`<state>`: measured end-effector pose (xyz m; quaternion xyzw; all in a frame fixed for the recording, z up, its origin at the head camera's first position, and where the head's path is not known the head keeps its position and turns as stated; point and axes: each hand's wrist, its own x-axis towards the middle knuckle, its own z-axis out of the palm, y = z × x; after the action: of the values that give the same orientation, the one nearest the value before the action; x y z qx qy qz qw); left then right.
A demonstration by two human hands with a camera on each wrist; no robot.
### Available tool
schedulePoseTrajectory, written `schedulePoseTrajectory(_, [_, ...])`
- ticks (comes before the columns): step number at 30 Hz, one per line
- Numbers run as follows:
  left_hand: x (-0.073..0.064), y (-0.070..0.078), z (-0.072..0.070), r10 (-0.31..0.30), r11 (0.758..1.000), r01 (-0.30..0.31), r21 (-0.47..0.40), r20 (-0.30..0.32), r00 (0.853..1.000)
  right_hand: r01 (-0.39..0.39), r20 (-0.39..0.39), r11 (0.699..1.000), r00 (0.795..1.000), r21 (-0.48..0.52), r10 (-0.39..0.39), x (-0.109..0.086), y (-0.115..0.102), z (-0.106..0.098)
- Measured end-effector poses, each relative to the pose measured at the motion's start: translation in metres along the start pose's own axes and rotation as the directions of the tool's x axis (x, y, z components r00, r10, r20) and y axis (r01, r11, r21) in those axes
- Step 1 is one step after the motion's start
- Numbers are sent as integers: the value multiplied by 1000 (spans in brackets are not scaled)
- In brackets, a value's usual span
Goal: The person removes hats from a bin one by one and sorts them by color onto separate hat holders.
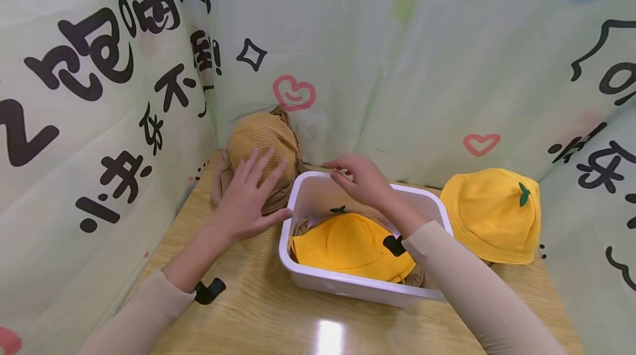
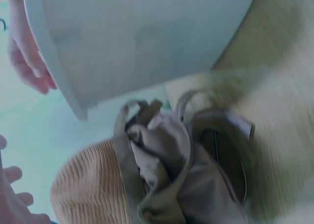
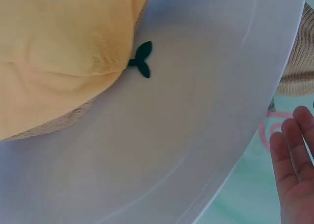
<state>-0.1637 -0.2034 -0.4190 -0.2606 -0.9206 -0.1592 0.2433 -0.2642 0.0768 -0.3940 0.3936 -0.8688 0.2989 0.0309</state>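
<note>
My left hand (image 1: 248, 195) is spread over a tan hat (image 1: 263, 134) with a ribbed crown and brown cloth at its edge, at the back left. In the left wrist view, that hat (image 2: 93, 185) shows brown cloth and straps, with nothing gripped by the fingers at the left edge. Loosely bent, my right hand (image 1: 360, 178) hangs over the back rim of a white plastic bin (image 1: 348, 291) and holds nothing. Inside the bin lies a yellow hat (image 1: 343, 244) with a green sprout, on top of some tan woven material (image 3: 54, 126).
A second yellow hat (image 1: 492, 211) with a green sprout sits right of the bin. The wooden table (image 1: 248, 300) is bordered by printed cloth walls (image 1: 372, 68) at the back and sides.
</note>
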Motion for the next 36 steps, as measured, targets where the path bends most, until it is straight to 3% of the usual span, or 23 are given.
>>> schedulePoseTrajectory(7, [-19, 29, 7, 8, 999, -10, 42, 56, 998, -41, 54, 999, 998, 11, 40, -23, 6, -3])
schedulePoseTrajectory(10, [-26, 40, 13, 0, 999, -4, 48, 89, 996, -58, 116, 998, 992, 6, 57, -30, 9, -4])
schedulePoseTrajectory(18, [-37, 60, 27, -7, 998, -6, 68, 192, 981, -196, 344, 980, 920, -17, 190, -45, 17, -2])
schedulePoseTrajectory(24, [-39, 67, 30, -29, 997, 5, 81, 302, 953, -230, 383, 972, 895, -41, 228, -54, 25, 1])
schedulePoseTrajectory(36, [-41, 70, 31, -64, 997, 44, 62, 362, 930, -282, 479, 955, 828, -92, 291, -65, 39, 6])
